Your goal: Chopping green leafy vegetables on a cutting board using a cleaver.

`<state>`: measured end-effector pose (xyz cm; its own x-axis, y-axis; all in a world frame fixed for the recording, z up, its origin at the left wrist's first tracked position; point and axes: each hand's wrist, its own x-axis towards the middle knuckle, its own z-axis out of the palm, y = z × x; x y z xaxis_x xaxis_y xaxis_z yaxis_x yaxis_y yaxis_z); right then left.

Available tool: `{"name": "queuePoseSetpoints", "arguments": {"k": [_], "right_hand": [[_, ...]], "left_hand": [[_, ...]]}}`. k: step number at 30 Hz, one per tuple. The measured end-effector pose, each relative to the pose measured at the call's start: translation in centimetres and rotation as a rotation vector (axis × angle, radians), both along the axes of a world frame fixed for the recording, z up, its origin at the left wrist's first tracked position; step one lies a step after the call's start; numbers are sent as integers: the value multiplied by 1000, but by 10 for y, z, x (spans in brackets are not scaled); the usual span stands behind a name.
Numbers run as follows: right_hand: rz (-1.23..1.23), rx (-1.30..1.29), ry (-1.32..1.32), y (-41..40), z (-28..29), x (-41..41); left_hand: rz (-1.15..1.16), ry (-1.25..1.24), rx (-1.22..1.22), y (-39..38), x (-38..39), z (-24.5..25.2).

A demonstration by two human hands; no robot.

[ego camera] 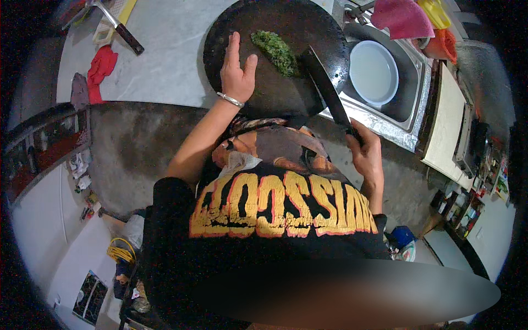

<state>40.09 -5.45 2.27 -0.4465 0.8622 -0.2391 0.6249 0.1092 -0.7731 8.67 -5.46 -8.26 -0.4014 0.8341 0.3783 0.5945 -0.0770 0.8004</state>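
Note:
Chopped green herbs [277, 53] lie in a long heap on a large dark round chopping board [264, 97]. My left hand [238, 76] is held flat over the board's left part, edge-on to me, its thumb apart from the fingers. It holds nothing, and a silvery bangle circles its wrist. At the lower right, my right hand [367, 148] grips the handle of a broad dark-bladed kitchen knife [326, 84]. The blade slants up and left across the board's right side. Its tip end is just right of the herbs, with a narrow gap between them.
Right of the board, a pale basin [373, 74] of cloudy liquid sits in a steel sink [412, 99]. A pink cloth [402, 18] hangs near the faucet [359, 14]. On the left counter are a red cloth [101, 70] and a dark-handled utensil [128, 39].

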Motion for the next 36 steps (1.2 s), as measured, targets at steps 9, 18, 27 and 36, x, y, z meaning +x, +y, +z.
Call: {"name": "queuePoseSetpoints", "arguments": {"k": [9,18,27,36], "right_hand": [[7,5,-17,0,6,0],[-5,-47,-24,-1,9,1],[1,-58,7,-3,9,5],[10,-63,-8,-3,17,12]], "left_hand": [[-26,27,-18,4,3,2],[-140,426,-160,8,8,5],[-127,393,-117,8,7,3],[-112,368,-98,7,6,0]]}}
